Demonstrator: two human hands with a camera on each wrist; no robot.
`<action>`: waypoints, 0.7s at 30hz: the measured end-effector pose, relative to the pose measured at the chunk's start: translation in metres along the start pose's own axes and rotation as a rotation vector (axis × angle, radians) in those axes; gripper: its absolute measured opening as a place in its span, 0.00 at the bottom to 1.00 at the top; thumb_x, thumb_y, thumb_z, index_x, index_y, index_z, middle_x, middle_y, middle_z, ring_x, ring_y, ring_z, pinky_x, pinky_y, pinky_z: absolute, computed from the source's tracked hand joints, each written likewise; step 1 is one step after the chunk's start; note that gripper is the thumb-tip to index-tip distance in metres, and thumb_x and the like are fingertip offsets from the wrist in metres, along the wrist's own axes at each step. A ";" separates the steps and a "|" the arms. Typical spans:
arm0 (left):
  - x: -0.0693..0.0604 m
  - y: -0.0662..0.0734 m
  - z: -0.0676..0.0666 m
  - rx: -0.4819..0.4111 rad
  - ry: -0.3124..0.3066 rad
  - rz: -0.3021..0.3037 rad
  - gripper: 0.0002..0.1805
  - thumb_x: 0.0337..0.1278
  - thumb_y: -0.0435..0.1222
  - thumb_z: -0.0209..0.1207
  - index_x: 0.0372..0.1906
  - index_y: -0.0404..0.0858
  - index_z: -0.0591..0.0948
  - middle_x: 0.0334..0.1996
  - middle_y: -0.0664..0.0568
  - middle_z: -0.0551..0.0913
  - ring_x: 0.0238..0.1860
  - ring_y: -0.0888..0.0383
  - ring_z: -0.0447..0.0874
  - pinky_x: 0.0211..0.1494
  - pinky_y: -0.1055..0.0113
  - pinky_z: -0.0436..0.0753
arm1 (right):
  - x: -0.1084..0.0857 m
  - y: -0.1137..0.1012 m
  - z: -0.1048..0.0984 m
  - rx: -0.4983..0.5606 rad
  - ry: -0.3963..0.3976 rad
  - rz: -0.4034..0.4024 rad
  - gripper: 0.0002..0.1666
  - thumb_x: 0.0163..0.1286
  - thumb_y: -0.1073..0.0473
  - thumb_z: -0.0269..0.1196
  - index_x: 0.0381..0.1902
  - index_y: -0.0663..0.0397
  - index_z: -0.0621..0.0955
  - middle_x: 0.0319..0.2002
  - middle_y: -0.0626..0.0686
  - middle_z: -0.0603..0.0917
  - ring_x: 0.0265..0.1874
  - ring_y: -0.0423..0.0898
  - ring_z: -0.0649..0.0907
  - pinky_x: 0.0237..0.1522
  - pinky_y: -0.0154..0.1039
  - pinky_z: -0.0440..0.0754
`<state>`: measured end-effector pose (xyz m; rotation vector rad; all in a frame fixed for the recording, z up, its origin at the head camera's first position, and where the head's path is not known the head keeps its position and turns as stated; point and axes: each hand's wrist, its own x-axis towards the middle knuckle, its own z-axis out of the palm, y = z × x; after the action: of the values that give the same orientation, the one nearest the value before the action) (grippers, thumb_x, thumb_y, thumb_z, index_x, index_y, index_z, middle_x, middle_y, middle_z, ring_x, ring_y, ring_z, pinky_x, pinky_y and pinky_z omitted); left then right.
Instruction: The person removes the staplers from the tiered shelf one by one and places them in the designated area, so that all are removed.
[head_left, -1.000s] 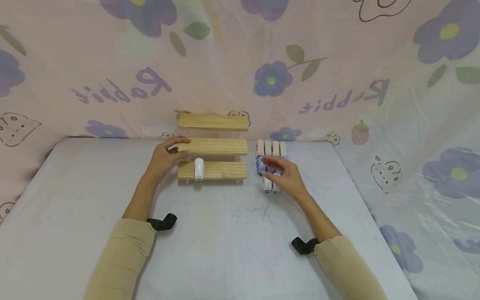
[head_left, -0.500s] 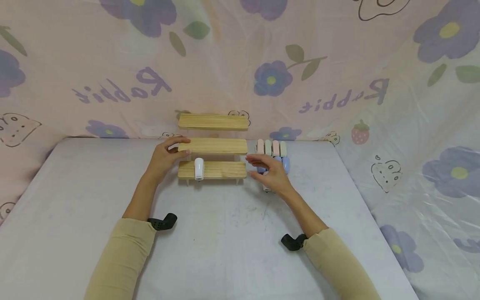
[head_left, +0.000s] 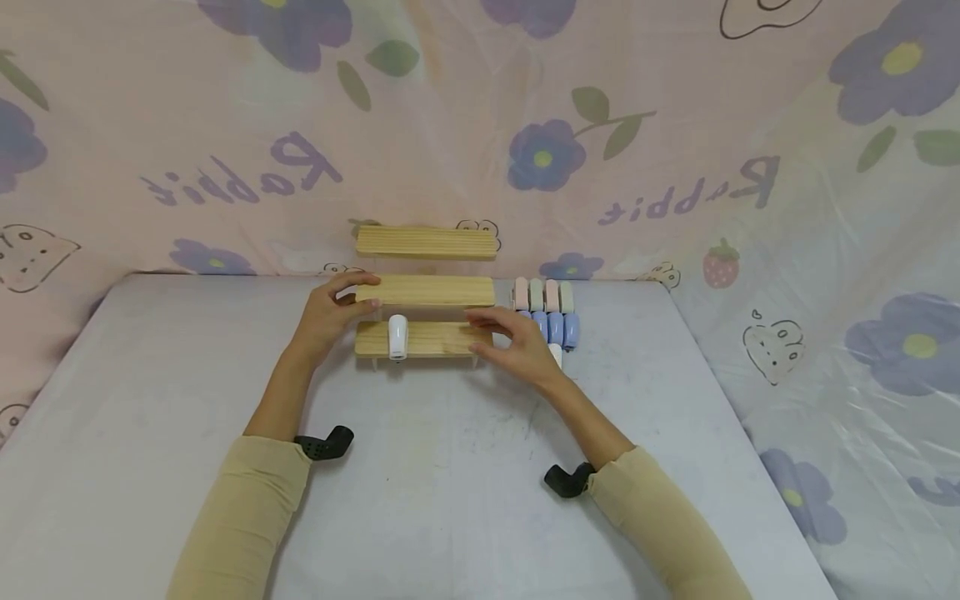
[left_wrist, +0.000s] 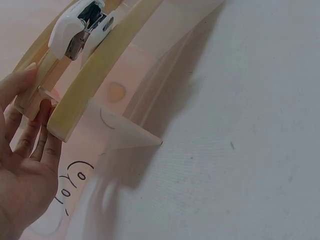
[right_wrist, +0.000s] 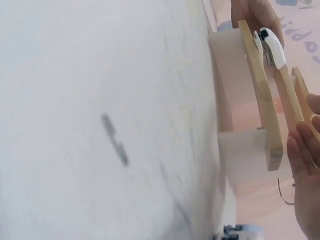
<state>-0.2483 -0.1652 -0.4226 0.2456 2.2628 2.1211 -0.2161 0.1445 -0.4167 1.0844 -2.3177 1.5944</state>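
Observation:
A wooden three-tier shelf point(head_left: 435, 291) stands at the back of the table on pale supports. My left hand point(head_left: 324, 318) holds the left end of its middle board, thumb in front and index finger behind. A white stapler point(head_left: 398, 337) lies on the lowest board, left of its middle; the left wrist view shows its metal jaw point(left_wrist: 75, 47). My right hand point(head_left: 521, 346) is at the shelf's right end, fingers curved and parted, with nothing seen between them. In the right wrist view, its fingers point(right_wrist: 298, 150) reach the ends of the boards, but contact is unclear.
Right of the shelf stand rows of small staplers: pink and green ones point(head_left: 552, 296) at the back, blue ones point(head_left: 556, 328) ahead, and a white one point(head_left: 556, 354) partly behind my right hand. A flowered cloth point(head_left: 442, 125) hangs behind the white table point(head_left: 420, 500).
My right hand has moved left from over the blue and white staplers to the shelf's right end. The left hand has stayed at the left end, and the white stapler has not moved.

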 end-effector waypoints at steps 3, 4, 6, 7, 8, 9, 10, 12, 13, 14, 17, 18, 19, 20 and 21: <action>-0.001 0.002 0.001 -0.001 0.003 0.000 0.23 0.59 0.28 0.66 0.58 0.26 0.77 0.71 0.47 0.65 0.74 0.54 0.54 0.74 0.55 0.58 | 0.004 -0.001 0.006 -0.013 -0.007 -0.008 0.27 0.56 0.79 0.70 0.55 0.78 0.77 0.49 0.73 0.81 0.50 0.68 0.81 0.55 0.59 0.78; -0.001 0.002 0.001 -0.004 0.004 0.002 0.23 0.59 0.28 0.66 0.58 0.26 0.77 0.71 0.47 0.65 0.74 0.54 0.54 0.74 0.56 0.58 | 0.006 0.000 0.009 -0.018 -0.008 -0.009 0.27 0.56 0.79 0.70 0.55 0.78 0.77 0.49 0.73 0.82 0.49 0.68 0.81 0.55 0.58 0.78; -0.001 0.002 0.000 -0.011 0.004 0.005 0.23 0.59 0.28 0.66 0.58 0.26 0.77 0.71 0.47 0.65 0.74 0.54 0.54 0.74 0.55 0.58 | 0.008 0.009 0.014 -0.035 -0.004 -0.022 0.27 0.56 0.77 0.71 0.55 0.75 0.78 0.49 0.71 0.83 0.49 0.64 0.82 0.55 0.53 0.79; 0.000 0.002 0.000 -0.013 0.004 0.007 0.23 0.59 0.28 0.66 0.58 0.26 0.77 0.71 0.47 0.65 0.74 0.54 0.53 0.74 0.55 0.58 | 0.009 0.014 0.016 -0.051 -0.002 -0.025 0.27 0.56 0.75 0.72 0.55 0.73 0.79 0.49 0.69 0.84 0.49 0.61 0.83 0.56 0.50 0.79; 0.000 0.001 0.000 -0.021 0.000 0.009 0.23 0.59 0.28 0.66 0.58 0.26 0.77 0.71 0.47 0.65 0.74 0.54 0.53 0.75 0.55 0.57 | 0.009 0.018 0.018 -0.066 -0.003 -0.022 0.27 0.57 0.74 0.72 0.56 0.70 0.80 0.50 0.66 0.84 0.50 0.58 0.83 0.57 0.46 0.79; 0.000 0.001 0.000 -0.028 -0.002 0.010 0.23 0.59 0.28 0.67 0.58 0.26 0.77 0.71 0.46 0.65 0.74 0.54 0.53 0.75 0.55 0.57 | 0.010 0.018 0.019 -0.071 -0.005 -0.013 0.27 0.57 0.73 0.72 0.56 0.70 0.80 0.50 0.66 0.84 0.50 0.57 0.83 0.58 0.45 0.79; 0.001 0.000 0.000 -0.034 -0.003 0.010 0.23 0.59 0.28 0.67 0.58 0.26 0.77 0.71 0.45 0.65 0.74 0.54 0.54 0.75 0.55 0.56 | 0.010 0.022 0.021 -0.068 -0.005 -0.015 0.28 0.57 0.72 0.73 0.57 0.68 0.80 0.50 0.64 0.84 0.50 0.56 0.83 0.58 0.44 0.78; 0.001 -0.001 0.000 -0.034 -0.004 0.010 0.23 0.58 0.29 0.67 0.58 0.27 0.77 0.70 0.45 0.66 0.74 0.54 0.54 0.75 0.55 0.56 | 0.010 0.027 0.024 -0.056 -0.015 -0.014 0.29 0.58 0.70 0.73 0.58 0.67 0.79 0.52 0.63 0.84 0.51 0.54 0.83 0.59 0.42 0.78; 0.001 -0.001 0.000 -0.037 -0.006 0.011 0.23 0.58 0.29 0.67 0.57 0.27 0.77 0.70 0.45 0.67 0.74 0.54 0.54 0.75 0.55 0.56 | 0.010 0.027 0.026 -0.046 -0.021 -0.005 0.29 0.58 0.70 0.73 0.58 0.67 0.79 0.52 0.62 0.84 0.51 0.54 0.83 0.59 0.43 0.78; 0.002 -0.002 0.000 -0.041 -0.007 0.011 0.23 0.58 0.29 0.67 0.57 0.27 0.78 0.70 0.45 0.67 0.74 0.54 0.54 0.75 0.54 0.56 | 0.011 0.026 0.028 -0.035 -0.027 -0.002 0.29 0.59 0.70 0.73 0.59 0.67 0.79 0.53 0.62 0.84 0.52 0.55 0.83 0.59 0.44 0.78; 0.002 -0.002 -0.001 -0.034 -0.004 0.011 0.22 0.58 0.29 0.68 0.57 0.27 0.78 0.69 0.47 0.68 0.74 0.54 0.55 0.75 0.54 0.57 | 0.013 0.031 0.033 -0.014 -0.043 -0.013 0.31 0.59 0.69 0.73 0.60 0.66 0.78 0.54 0.62 0.83 0.52 0.54 0.83 0.59 0.41 0.78; 0.001 -0.002 -0.001 -0.035 -0.005 0.011 0.22 0.58 0.29 0.68 0.57 0.27 0.78 0.70 0.46 0.67 0.74 0.54 0.55 0.75 0.54 0.57 | 0.014 0.030 0.035 -0.018 -0.047 -0.012 0.31 0.59 0.68 0.73 0.61 0.66 0.78 0.54 0.61 0.83 0.53 0.54 0.83 0.59 0.40 0.78; 0.001 -0.002 0.000 -0.037 -0.006 0.009 0.22 0.58 0.29 0.68 0.57 0.27 0.78 0.70 0.46 0.67 0.73 0.54 0.55 0.74 0.55 0.57 | 0.015 0.030 0.036 -0.021 -0.050 -0.014 0.32 0.59 0.68 0.73 0.61 0.65 0.77 0.55 0.61 0.83 0.53 0.54 0.83 0.59 0.39 0.78; 0.001 -0.001 0.000 -0.039 -0.006 0.008 0.22 0.58 0.29 0.67 0.57 0.27 0.78 0.70 0.46 0.67 0.73 0.54 0.56 0.73 0.56 0.59 | 0.016 0.029 0.038 -0.018 -0.055 -0.016 0.32 0.59 0.68 0.73 0.61 0.65 0.77 0.55 0.61 0.83 0.53 0.54 0.83 0.59 0.39 0.78; 0.001 -0.001 0.000 -0.036 -0.006 0.008 0.22 0.58 0.29 0.67 0.57 0.27 0.78 0.70 0.46 0.66 0.73 0.54 0.56 0.73 0.58 0.60 | 0.017 0.029 0.039 -0.016 -0.057 -0.017 0.32 0.59 0.68 0.73 0.62 0.66 0.77 0.55 0.62 0.83 0.53 0.54 0.83 0.59 0.39 0.78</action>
<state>-0.2491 -0.1651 -0.4235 0.2600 2.2214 2.1596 -0.2349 0.1083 -0.4477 1.1569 -2.3460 1.5562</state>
